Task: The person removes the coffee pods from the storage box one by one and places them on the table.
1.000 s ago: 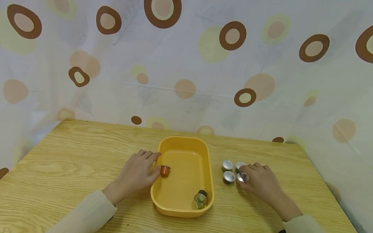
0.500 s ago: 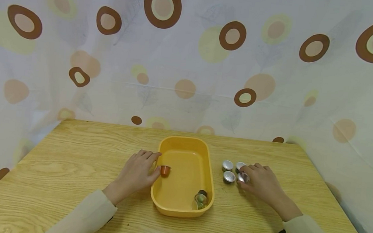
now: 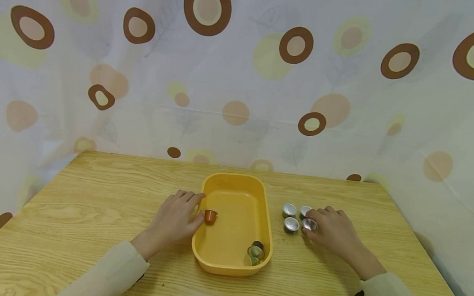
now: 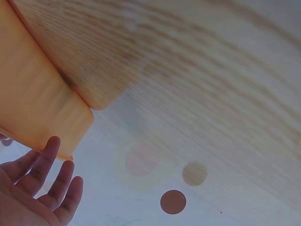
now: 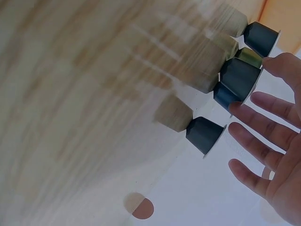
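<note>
My left hand [image 3: 175, 217] rests at the left rim of a yellow tray [image 3: 228, 270], its fingers loosely straight against the outer wall. Just inside that rim, beside the thumb, is an orange coffee capsule [image 3: 210, 217]. In the left wrist view the left hand's fingers [image 4: 64, 181] spread beside the tray wall. On the right, my right hand [image 3: 333, 232] reaches over a silver-lidded coffee capsule [image 3: 309, 225], thumb and index on either side of its rim. From the right wrist, a dark capsule [image 5: 241, 76] stands between the thumb and the fairly straight fingers.
Other silver-lidded capsules [image 3: 289, 210] stand close together right of the tray. A few green and dark capsules [image 3: 255, 251] lie in the tray's near right corner. Patterned cloth [image 3: 243, 73] hangs behind the wooden table [image 3: 123, 185].
The right thumb shifts very slightly at the capsule. The left hand, the tray and the capsules stay in place.
</note>
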`<state>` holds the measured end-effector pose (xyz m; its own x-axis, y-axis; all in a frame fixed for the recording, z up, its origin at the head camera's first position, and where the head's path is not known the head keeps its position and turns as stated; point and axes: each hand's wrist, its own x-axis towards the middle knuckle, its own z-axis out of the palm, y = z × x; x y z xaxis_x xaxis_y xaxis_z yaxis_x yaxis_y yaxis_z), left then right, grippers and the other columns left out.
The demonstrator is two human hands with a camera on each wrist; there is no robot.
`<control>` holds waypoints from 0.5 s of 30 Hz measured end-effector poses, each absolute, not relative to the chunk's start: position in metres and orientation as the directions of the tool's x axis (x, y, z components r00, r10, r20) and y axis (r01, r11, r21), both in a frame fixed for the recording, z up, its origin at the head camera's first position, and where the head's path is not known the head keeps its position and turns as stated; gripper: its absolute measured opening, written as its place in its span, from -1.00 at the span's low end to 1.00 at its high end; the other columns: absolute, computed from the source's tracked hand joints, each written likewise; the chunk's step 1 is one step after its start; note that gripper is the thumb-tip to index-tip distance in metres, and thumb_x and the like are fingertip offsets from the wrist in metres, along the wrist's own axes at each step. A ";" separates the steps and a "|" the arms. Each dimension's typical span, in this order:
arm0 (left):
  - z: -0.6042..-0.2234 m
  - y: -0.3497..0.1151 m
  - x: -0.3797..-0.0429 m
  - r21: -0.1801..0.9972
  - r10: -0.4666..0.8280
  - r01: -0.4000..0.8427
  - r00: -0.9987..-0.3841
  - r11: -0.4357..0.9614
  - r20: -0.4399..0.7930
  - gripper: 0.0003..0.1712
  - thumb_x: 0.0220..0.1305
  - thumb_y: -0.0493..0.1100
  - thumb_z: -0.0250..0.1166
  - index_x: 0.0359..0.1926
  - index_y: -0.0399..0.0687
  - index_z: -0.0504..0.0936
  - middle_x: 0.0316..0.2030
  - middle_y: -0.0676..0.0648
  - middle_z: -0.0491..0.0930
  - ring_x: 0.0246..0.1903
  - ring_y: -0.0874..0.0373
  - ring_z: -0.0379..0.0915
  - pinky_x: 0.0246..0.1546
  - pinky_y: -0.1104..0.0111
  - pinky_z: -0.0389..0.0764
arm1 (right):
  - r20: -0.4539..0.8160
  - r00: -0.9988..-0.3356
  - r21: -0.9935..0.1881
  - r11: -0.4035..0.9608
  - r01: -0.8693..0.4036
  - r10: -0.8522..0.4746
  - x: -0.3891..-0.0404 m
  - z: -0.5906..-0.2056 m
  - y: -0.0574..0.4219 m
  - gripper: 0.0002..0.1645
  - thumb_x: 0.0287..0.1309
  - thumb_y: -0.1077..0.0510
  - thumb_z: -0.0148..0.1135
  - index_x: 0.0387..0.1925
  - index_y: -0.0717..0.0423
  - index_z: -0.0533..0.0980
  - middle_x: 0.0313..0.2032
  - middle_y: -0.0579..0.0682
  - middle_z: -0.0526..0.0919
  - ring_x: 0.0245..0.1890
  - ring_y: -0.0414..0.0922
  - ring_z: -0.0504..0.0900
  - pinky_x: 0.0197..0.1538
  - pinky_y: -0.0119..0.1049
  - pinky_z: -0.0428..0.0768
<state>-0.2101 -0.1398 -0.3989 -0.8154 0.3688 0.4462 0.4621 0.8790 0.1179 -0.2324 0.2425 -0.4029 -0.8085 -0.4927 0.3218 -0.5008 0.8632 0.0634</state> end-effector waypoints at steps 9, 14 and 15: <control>-0.398 -0.140 -0.210 0.116 0.370 0.463 -0.814 0.879 0.448 -0.57 0.18 -0.01 0.09 0.05 -0.05 0.51 -0.16 -0.03 0.60 -0.10 0.03 0.47 -0.11 0.18 0.52 | 0.356 -0.787 0.058 0.852 -0.520 -0.504 -0.231 -0.394 0.240 -0.61 -0.13 -0.04 0.37 -0.24 0.06 0.57 -0.38 -0.07 0.65 -0.33 -0.07 0.54 -0.32 -0.07 0.49; -0.398 -0.140 -0.210 0.115 0.369 0.459 -0.819 0.881 0.438 -0.56 0.19 0.00 0.09 0.06 -0.05 0.51 -0.15 -0.03 0.60 -0.09 0.03 0.46 -0.10 0.18 0.52 | 0.369 -0.775 0.049 0.843 -0.535 -0.513 -0.228 -0.388 0.236 -0.61 -0.10 -0.02 0.36 -0.20 0.06 0.57 -0.28 -0.04 0.66 -0.26 -0.06 0.55 -0.24 -0.05 0.49; -0.398 -0.140 -0.210 0.115 0.370 0.459 -0.820 0.881 0.437 -0.56 0.19 0.00 0.09 0.06 -0.05 0.51 -0.15 -0.03 0.60 -0.09 0.03 0.46 -0.10 0.18 0.52 | 0.370 -0.774 0.046 0.842 -0.538 -0.515 -0.228 -0.387 0.235 -0.61 -0.10 -0.02 0.36 -0.20 0.06 0.57 -0.27 -0.03 0.66 -0.25 -0.06 0.54 -0.23 -0.04 0.49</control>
<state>-0.2104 -0.1397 -0.3983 -0.8198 0.3696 0.4373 0.4587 0.8811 0.1153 -0.2281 0.2347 -0.3867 -0.7736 -0.5146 0.3696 -0.5380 0.8417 0.0459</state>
